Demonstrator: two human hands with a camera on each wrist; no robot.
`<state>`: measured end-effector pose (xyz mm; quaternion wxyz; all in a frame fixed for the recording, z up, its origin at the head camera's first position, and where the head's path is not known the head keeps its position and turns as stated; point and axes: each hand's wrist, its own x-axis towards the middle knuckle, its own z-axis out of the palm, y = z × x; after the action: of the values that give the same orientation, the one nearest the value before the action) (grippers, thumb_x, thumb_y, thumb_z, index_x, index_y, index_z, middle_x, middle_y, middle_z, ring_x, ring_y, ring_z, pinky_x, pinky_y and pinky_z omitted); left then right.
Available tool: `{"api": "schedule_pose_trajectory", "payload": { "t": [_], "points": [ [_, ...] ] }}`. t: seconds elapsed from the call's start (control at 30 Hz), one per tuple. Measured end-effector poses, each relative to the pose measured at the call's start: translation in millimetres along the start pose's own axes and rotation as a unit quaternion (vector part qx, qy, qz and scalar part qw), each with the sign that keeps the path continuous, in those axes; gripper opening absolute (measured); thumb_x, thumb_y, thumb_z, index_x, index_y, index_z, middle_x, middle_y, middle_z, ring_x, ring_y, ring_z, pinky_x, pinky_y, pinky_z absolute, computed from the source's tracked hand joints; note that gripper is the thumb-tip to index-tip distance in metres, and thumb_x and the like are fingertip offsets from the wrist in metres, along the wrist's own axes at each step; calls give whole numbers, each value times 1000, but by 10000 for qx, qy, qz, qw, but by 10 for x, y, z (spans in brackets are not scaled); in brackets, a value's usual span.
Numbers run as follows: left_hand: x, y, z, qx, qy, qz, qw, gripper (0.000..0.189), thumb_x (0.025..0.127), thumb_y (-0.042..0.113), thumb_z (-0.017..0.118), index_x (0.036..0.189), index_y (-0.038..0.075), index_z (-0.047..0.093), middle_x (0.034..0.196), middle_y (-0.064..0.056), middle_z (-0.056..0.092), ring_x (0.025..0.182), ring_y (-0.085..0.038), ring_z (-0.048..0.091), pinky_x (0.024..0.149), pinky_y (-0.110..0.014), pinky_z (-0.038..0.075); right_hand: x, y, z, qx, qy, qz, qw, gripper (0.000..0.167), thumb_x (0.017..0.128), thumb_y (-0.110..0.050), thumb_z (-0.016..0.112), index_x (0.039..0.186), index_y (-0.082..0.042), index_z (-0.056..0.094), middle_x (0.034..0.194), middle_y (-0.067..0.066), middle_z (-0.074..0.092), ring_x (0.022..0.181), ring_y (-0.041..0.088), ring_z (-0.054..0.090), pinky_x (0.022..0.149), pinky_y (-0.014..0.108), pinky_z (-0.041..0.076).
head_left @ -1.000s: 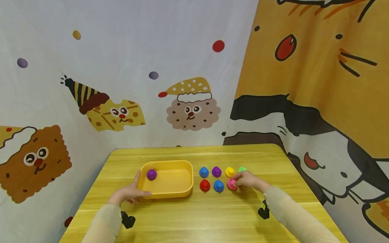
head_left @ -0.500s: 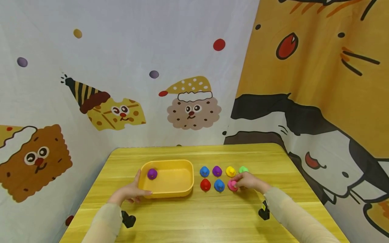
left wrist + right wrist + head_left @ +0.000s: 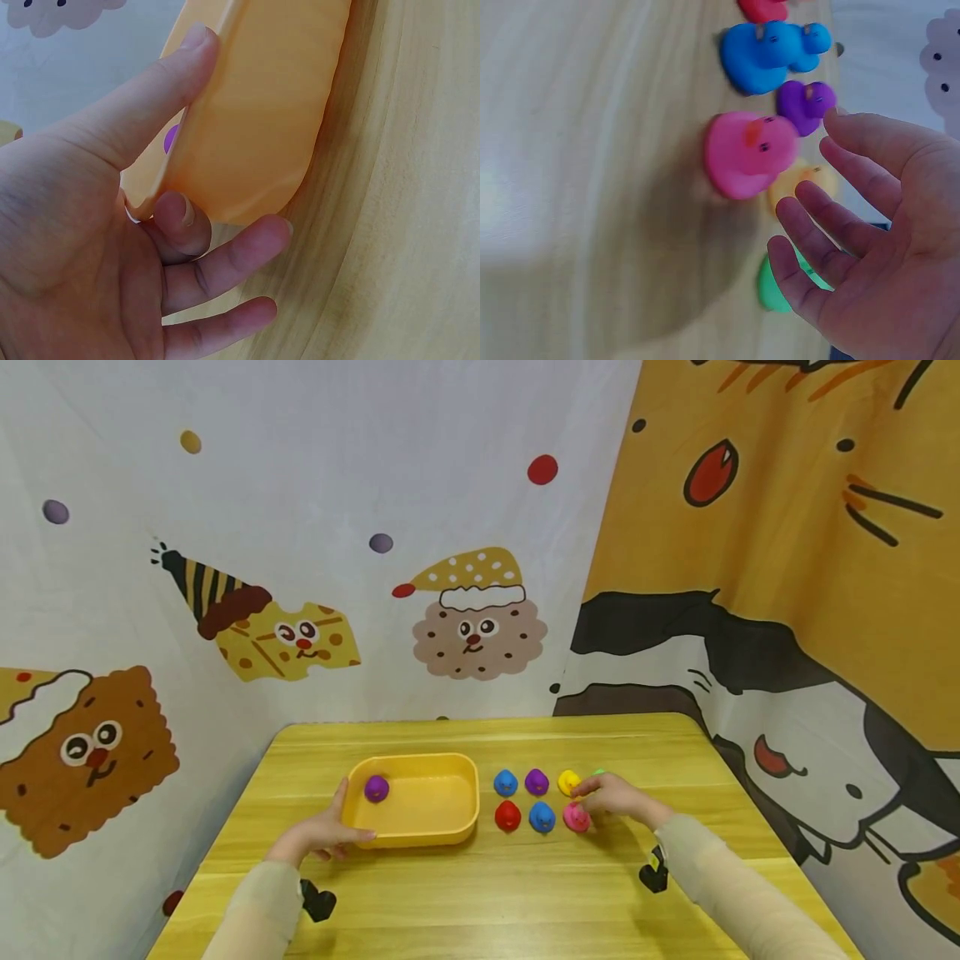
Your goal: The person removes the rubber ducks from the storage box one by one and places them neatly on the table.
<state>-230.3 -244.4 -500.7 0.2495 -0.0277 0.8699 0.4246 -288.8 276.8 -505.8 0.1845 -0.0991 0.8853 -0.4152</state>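
My left hand (image 3: pixel 318 837) holds the near left corner of a yellow plastic basin (image 3: pixel 442 841). In the left wrist view its thumb (image 3: pixel 169 79) lies on the rim, with the index finger bent against the corner. A purple rubber duck (image 3: pixel 377 788) sits inside. My right hand (image 3: pixel 618 797) hovers with loosely spread fingers, holding nothing. Just under it stands a pink rubber duck (image 3: pixel 739 154) on the table. The right fingers overlap a yellow duck (image 3: pixel 780 191) and a green duck (image 3: pixel 776 289) in the right wrist view.
Two rows of ducks stand right of the basin. The back row has a blue duck (image 3: pixel 506 782) and a purple duck (image 3: pixel 536 781); the front row has a red duck (image 3: pixel 507 816) and another blue duck (image 3: pixel 542 817). A cartoon-printed cloth (image 3: pixel 465 460) hangs behind the wooden table (image 3: pixel 480 893).
My right hand has let go of the pink duck and lifted slightly up and away from it. The left hand and basin have stayed in place.
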Motion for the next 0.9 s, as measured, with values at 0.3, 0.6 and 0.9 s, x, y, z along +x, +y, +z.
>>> {"api": "schedule_pose_trajectory", "payload": {
  "t": [0.3,0.6,0.9],
  "points": [
    [-22,-40,19,1,52,-64,10000,127,81,40,78,150,13,-24,115,-21,55,73,-31,63,63,-42,48,177,-403,-2,-227,-315,-397,9985,40,86,-18,71,122,-1,65,125,15,61,103,23,58,81,50,49],
    [-40,-90,80,3,84,8,10000,127,81,41,79,150,11,-23,124,-29,49,71,-31,64,63,-44,50,427,-824,247,-112,-527,-713,9960,33,87,-20,72,117,-8,69,121,11,64,104,25,60,88,51,47],
    [-15,-8,21,153,107,108,9998,126,82,40,78,150,11,-24,130,-32,45,71,-29,65,60,-42,49,713,-1263,544,-80,-673,-1153,9910,40,88,-20,70,125,-5,65,122,13,63,110,26,59,91,51,47]
  ]
}}
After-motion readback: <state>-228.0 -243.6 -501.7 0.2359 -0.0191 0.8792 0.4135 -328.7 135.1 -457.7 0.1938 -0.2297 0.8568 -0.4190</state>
